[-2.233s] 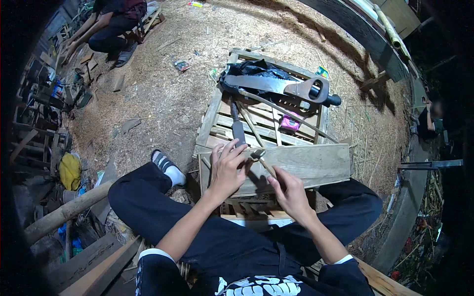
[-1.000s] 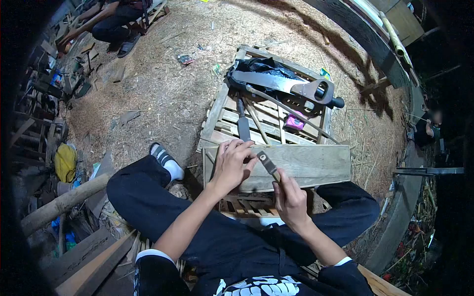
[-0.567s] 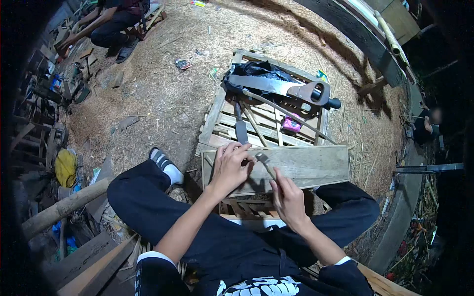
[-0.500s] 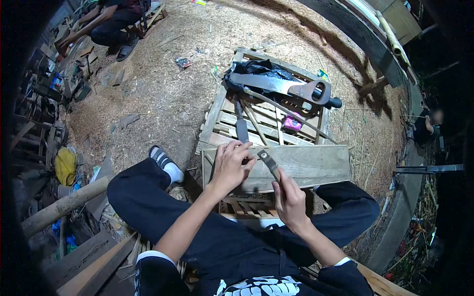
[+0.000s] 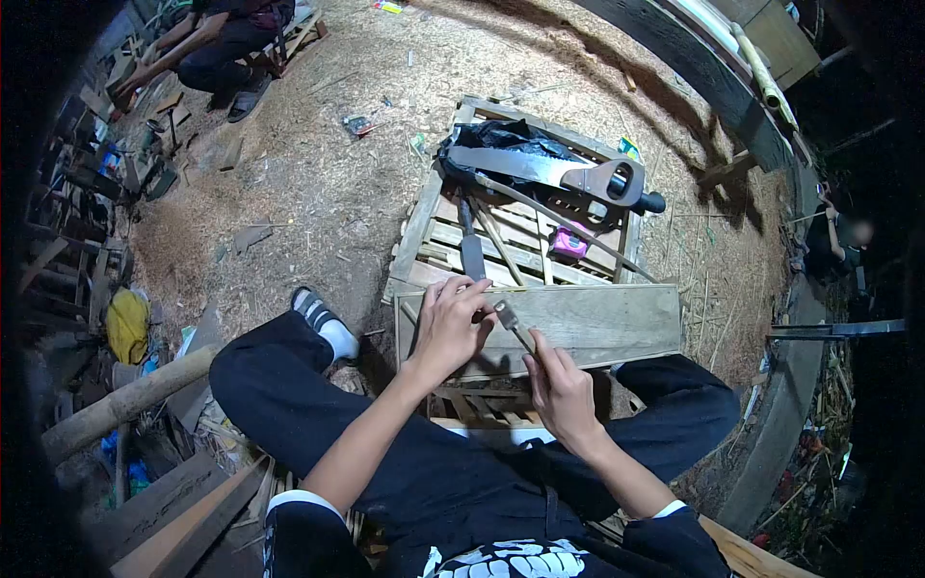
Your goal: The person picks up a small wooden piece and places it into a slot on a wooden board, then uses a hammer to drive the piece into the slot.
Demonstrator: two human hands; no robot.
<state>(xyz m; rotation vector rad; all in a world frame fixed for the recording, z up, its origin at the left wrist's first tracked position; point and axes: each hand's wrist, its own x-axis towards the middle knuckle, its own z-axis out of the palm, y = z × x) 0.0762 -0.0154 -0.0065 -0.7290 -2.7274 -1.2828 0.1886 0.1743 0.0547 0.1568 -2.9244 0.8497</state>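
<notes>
My right hand is wrapped around the handle of a hammer, whose metal head hovers just right of my left fingertips. My left hand lies over the left part of a long wooden box, fingers bent and pressed together. Whatever is between those fingertips is too small to make out. The box rests crosswise in front of me, its flat grey-brown face upward. Beyond my left fingers lies a dark flat-bladed tool on a slatted wooden crate.
A handsaw lies over a black plastic bag on the crate, near a pink tape measure. One person squats at far left; another is at far right. Scrap wood and a bamboo pole lie left.
The hammer has turned in my right hand, its head shifting slightly left and down toward my left fingers. My left hand stays put. The person at far right has raised an arm.
</notes>
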